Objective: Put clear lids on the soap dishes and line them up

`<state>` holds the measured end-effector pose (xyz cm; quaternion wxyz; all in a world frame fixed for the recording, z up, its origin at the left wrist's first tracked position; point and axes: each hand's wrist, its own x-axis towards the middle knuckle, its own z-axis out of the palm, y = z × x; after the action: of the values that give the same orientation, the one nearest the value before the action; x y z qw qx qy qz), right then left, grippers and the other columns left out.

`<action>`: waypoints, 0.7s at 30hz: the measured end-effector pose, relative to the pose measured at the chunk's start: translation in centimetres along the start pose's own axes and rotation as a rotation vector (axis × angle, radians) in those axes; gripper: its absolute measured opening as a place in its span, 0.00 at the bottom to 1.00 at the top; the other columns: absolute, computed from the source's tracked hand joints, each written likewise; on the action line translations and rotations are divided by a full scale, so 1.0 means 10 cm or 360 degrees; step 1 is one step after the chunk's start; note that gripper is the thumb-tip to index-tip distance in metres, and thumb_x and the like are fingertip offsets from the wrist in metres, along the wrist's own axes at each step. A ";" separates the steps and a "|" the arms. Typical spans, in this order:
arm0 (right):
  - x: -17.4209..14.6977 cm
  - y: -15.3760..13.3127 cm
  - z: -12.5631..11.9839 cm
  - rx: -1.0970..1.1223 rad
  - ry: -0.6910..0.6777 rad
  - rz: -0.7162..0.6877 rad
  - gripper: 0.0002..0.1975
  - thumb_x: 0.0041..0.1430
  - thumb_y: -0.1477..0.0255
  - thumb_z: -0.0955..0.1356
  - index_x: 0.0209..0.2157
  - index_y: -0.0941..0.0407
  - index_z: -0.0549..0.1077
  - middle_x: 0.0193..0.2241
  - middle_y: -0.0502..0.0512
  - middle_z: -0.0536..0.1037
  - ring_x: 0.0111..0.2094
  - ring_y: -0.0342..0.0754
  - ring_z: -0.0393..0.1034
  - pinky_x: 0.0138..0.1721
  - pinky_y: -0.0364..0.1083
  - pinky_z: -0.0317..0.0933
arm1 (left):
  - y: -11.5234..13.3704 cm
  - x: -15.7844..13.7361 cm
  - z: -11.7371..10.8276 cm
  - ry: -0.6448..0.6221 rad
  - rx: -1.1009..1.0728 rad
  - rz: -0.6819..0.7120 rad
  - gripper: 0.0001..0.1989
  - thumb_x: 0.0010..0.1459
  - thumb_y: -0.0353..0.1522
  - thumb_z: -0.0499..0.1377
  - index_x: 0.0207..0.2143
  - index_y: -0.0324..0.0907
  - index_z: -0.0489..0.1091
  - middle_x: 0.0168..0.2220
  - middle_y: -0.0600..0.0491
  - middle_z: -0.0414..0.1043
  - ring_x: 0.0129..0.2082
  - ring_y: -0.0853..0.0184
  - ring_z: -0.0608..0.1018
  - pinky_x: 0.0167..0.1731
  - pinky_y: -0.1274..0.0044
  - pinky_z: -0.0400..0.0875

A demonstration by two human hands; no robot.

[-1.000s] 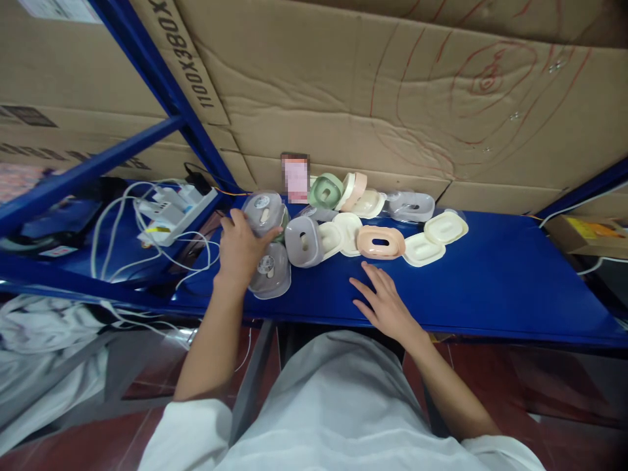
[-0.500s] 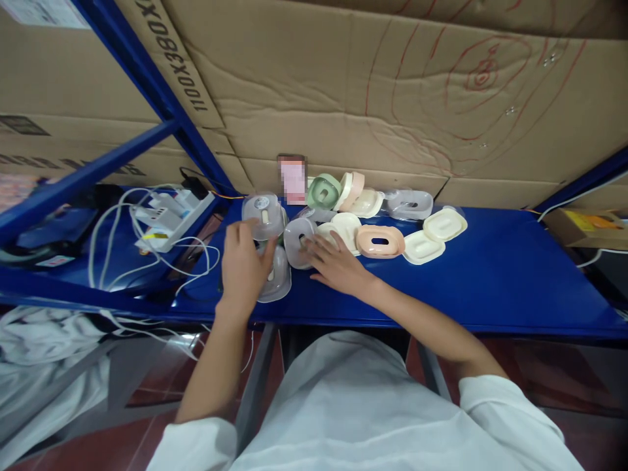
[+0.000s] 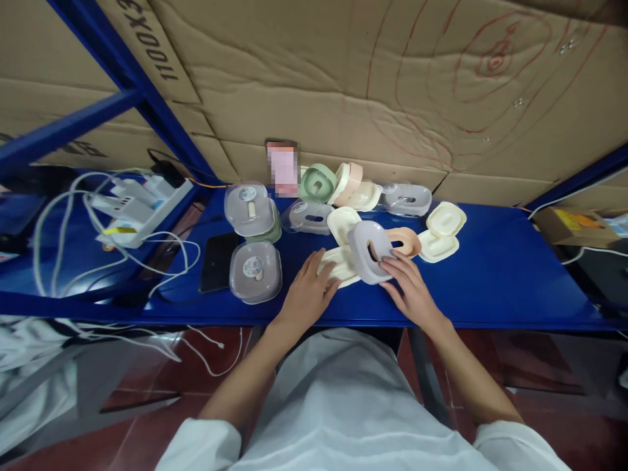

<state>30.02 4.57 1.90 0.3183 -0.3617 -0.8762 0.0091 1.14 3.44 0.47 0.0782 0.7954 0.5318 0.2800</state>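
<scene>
My right hand (image 3: 411,288) grips the right edge of a grey rounded plastic piece with a slot (image 3: 362,261), which is tilted above the other parts. Fingers and thumb of my left hand (image 3: 308,291) close around the left end of a cream plastic piece (image 3: 347,273) lying at the front. Partly behind the grey piece is a peach slotted piece (image 3: 408,241). Another cream piece (image 3: 343,224) lies just behind. Two clear-lidded grey boxes, one at the front (image 3: 256,271) and one stacked on a green part (image 3: 245,209), are to the left of my hands.
On the blue table (image 3: 510,275) are more grey slotted pieces (image 3: 309,217), a green piece (image 3: 318,183) and cream pieces (image 3: 445,219). A black phone (image 3: 216,263) lies left, near a power strip (image 3: 147,212) with white cables. Cardboard (image 3: 314,78) walls the back.
Both hands have moved right. The grey slotted piece has travelled right with my right hand, and my left hand has gone from the lidded boxes to the cream piece. The view has shifted slightly.
</scene>
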 end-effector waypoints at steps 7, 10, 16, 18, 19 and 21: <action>-0.64 -0.21 -0.15 0.0246 -0.0041 0.0280 0.24 0.74 0.75 0.64 0.67 0.47 0.68 0.63 0.60 0.75 0.73 0.62 0.60 0.68 0.70 0.66 | -0.03 -0.46 -0.14 -0.0240 -0.0247 0.0202 0.20 0.72 0.40 0.61 0.64 0.53 0.72 0.74 0.43 0.58 0.72 0.46 0.67 0.66 0.49 0.70; -0.74 -0.27 -0.17 0.0214 -0.0134 0.0307 0.20 0.73 0.73 0.65 0.63 0.50 0.70 0.63 0.62 0.74 0.73 0.64 0.59 0.70 0.72 0.61 | -0.09 -0.59 -0.18 -0.0167 -0.0275 0.0164 0.21 0.73 0.36 0.58 0.66 0.55 0.69 0.71 0.43 0.62 0.69 0.49 0.70 0.65 0.51 0.72; -0.56 -0.35 -0.04 -0.0152 -0.0028 0.0330 0.25 0.70 0.63 0.72 0.65 0.50 0.70 0.56 0.62 0.79 0.68 0.66 0.66 0.71 0.75 0.54 | -0.12 -0.64 -0.15 -0.0153 -0.0359 0.0308 0.24 0.71 0.37 0.62 0.68 0.53 0.66 0.69 0.43 0.65 0.70 0.51 0.70 0.66 0.54 0.72; -0.45 -0.41 -0.01 -0.0063 -0.0038 0.0247 0.23 0.73 0.69 0.69 0.67 0.49 0.69 0.56 0.60 0.81 0.66 0.60 0.70 0.72 0.70 0.57 | -0.12 -0.65 -0.14 -0.0132 -0.0379 0.0280 0.31 0.69 0.39 0.65 0.71 0.54 0.61 0.72 0.42 0.61 0.71 0.51 0.69 0.67 0.55 0.73; -0.40 -0.45 0.01 0.0010 -0.0076 0.0191 0.23 0.74 0.71 0.67 0.67 0.49 0.69 0.57 0.59 0.80 0.66 0.58 0.71 0.72 0.68 0.59 | -0.13 -0.65 -0.13 -0.0101 -0.0386 0.0254 0.34 0.68 0.40 0.66 0.72 0.55 0.58 0.73 0.41 0.58 0.71 0.51 0.68 0.66 0.56 0.73; -0.32 -0.54 0.04 0.0133 -0.0193 0.0070 0.23 0.75 0.73 0.66 0.68 0.50 0.68 0.60 0.58 0.79 0.66 0.55 0.70 0.72 0.65 0.60 | -0.14 -0.66 -0.12 -0.0014 -0.0370 0.0238 0.38 0.67 0.40 0.67 0.74 0.54 0.55 0.75 0.40 0.53 0.73 0.50 0.66 0.67 0.56 0.73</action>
<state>28.09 -1.36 1.14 0.2792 -0.3661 -0.8846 0.0745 -2.40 -2.01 -1.52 0.1511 0.8196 0.4347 0.3412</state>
